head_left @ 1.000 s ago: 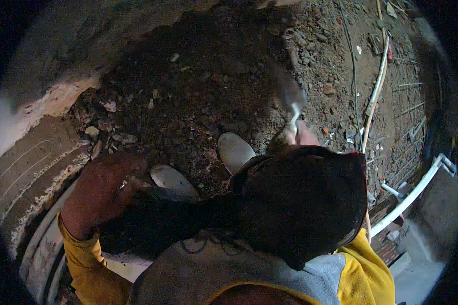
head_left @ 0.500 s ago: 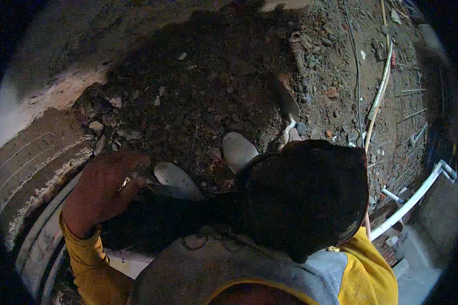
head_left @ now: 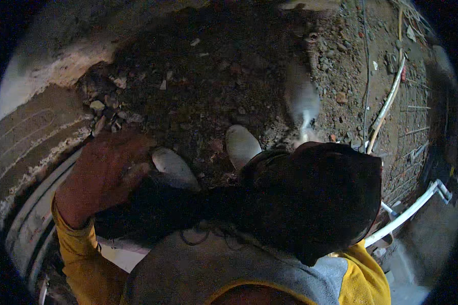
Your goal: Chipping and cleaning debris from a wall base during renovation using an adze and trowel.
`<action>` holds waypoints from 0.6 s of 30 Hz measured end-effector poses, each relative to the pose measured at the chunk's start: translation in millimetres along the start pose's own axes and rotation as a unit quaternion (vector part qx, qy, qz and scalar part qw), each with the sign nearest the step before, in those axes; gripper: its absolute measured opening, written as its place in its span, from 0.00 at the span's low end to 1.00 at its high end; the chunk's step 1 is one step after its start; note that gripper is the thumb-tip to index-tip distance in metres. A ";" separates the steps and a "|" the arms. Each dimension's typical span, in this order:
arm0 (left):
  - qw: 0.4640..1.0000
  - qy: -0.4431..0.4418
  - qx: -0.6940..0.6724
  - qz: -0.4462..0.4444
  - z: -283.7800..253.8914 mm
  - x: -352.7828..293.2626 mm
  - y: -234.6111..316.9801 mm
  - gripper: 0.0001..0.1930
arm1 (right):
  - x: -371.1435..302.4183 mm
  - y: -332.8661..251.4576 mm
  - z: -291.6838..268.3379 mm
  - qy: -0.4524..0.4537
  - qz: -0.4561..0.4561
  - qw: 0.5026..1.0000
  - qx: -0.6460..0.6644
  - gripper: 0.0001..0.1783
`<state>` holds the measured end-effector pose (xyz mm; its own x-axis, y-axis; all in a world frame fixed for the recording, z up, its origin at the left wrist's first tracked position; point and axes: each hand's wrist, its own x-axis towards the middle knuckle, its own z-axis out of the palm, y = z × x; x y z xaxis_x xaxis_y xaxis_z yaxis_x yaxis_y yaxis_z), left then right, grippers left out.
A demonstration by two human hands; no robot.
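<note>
My left hand [head_left: 104, 175] hangs at the left above the rubble, blurred. Its fingers are partly bent and apart, and I see nothing held between them. A trowel [head_left: 303, 96] with a grey blade shows right of the middle, smeared by motion, over the dirt. Just below its metal neck, part of my right hand [head_left: 301, 138] is closed at the handle. A bulky black shape [head_left: 315, 198] hides the rest of that hand and the forearm; its kind is too dark to tell. My light-coloured shoe tips [head_left: 242, 144] stand on the dark ground.
Loose stones and dirt [head_left: 203, 91] cover the ground ahead. Grey pipes [head_left: 28, 229] run along the left, beside a rough ledge [head_left: 35, 134]. To the right lie a thin cable [head_left: 366, 76], a pale hose [head_left: 392, 101], a metal mesh [head_left: 414, 127] and a white pipe [head_left: 407, 216].
The trowel's blade has turned, showing more of its grey face, and has shifted slightly right and up. My left hand has moved a little left. The whole view has shifted slightly.
</note>
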<state>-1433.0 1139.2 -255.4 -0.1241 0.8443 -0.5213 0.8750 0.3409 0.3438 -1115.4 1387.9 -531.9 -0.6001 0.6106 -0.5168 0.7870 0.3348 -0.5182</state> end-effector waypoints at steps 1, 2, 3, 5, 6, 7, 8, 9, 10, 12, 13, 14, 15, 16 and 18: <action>1.000 -0.013 -0.001 -0.012 -3.4 0.8 2.4 0.20 | -1.2 1.4 -0.6 0.004 0.001 1.000 0.005 0.21; 1.000 -0.012 -0.002 -0.014 -3.9 -1.1 1.5 0.20 | -2.8 1.3 -1.9 0.005 -0.001 1.000 0.008 0.21; 1.000 -0.017 -0.014 -0.014 -3.9 0.2 1.0 0.19 | 0.1 5.6 -1.7 0.003 -0.003 1.000 0.008 0.21; 0.999 -0.020 -0.027 -0.011 -2.3 2.5 -2.6 0.19 | -1.2 8.6 -2.4 -0.001 -0.006 1.000 0.008 0.21; 0.999 -0.011 -0.036 -0.005 0.8 -1.3 -6.3 0.19 | 1.6 9.9 -1.6 -0.011 -0.010 1.000 0.006 0.21; 0.999 -0.003 -0.044 0.002 3.1 -4.3 -7.8 0.19 | -1.6 10.6 -2.5 -0.011 -0.014 1.000 0.010 0.21; 0.999 -0.001 -0.047 0.002 3.7 -7.8 -5.0 0.19 | -2.4 10.8 -5.3 -0.004 -0.020 1.000 0.014 0.21; 1.000 -0.002 -0.019 0.002 2.2 -7.1 -2.3 0.18 | -0.1 15.8 -1.9 0.001 -0.028 0.999 0.021 0.20; 1.000 -0.002 0.009 0.001 0.6 -5.6 0.1 0.18 | 1.7 20.7 2.5 0.004 -0.033 0.999 0.027 0.20; 1.000 -0.021 -0.004 -0.016 -1.7 -2.3 4.5 0.18 | 4.3 16.0 7.2 0.007 -0.042 0.998 0.039 0.20; 0.999 -0.037 -0.015 -0.028 -4.0 -3.5 6.3 0.18 | 1.9 1.9 2.8 -0.007 -0.011 0.997 0.070 0.21; 0.999 -0.037 -0.012 -0.029 -3.3 -7.4 4.8 0.18 | 0.4 -6.6 1.2 -0.022 0.019 0.994 0.102 0.22; 0.999 -0.026 -0.028 -0.008 -2.5 -4.7 -4.0 0.19 | 4.9 8.3 -0.9 -0.135 -0.035 0.990 0.004 0.25; 0.999 -0.021 -0.036 0.004 -1.6 2.6 -4.5 0.19 | 15.4 49.6 17.5 -0.250 -0.091 0.960 -0.084 0.27; 0.999 -0.022 -0.041 -0.005 -0.8 -0.7 -4.8 0.19 | 0.2 55.6 48.6 -0.188 -0.107 0.971 -0.105 0.33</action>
<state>-1437.4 1137.3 -256.1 -0.1105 0.8218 -0.5589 0.8324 0.3838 0.3997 -1078.7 1371.8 -593.9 -0.7316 0.2193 -0.6455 0.6271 0.5879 -0.5110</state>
